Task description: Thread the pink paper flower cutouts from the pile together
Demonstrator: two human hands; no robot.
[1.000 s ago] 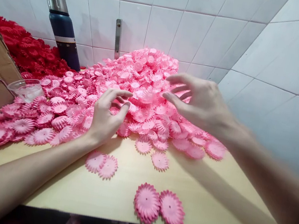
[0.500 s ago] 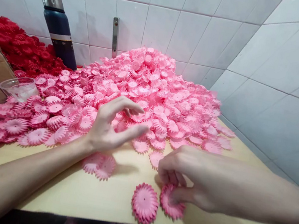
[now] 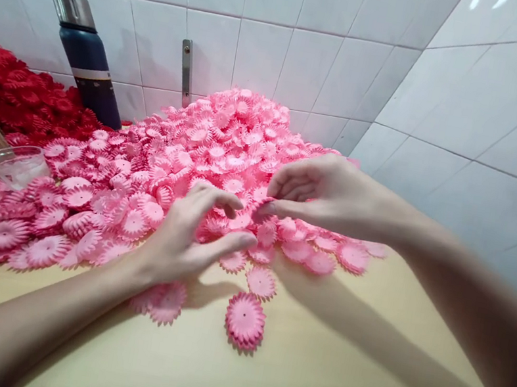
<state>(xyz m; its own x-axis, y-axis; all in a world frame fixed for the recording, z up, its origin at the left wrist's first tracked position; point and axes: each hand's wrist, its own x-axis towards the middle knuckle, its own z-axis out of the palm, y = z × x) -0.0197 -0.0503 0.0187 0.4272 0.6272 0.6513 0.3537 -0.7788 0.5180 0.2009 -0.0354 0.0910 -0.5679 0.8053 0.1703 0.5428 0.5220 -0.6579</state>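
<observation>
A single camera is riding on the person's head, looking forward and down over both forearms at the bench (image 3: 310, 356). It is sitting close: the left hand (image 3: 180, 240) and right hand (image 3: 328, 192) are filling the middle of the frame, with the arms running in from the bottom corners. It is facing a tiled corner, the back wall (image 3: 269, 22) lying straight ahead and the side wall (image 3: 500, 129) slanting along the right. The bench's near edge is crossing the bottom of the picture. No second view is sharing the scene.
</observation>
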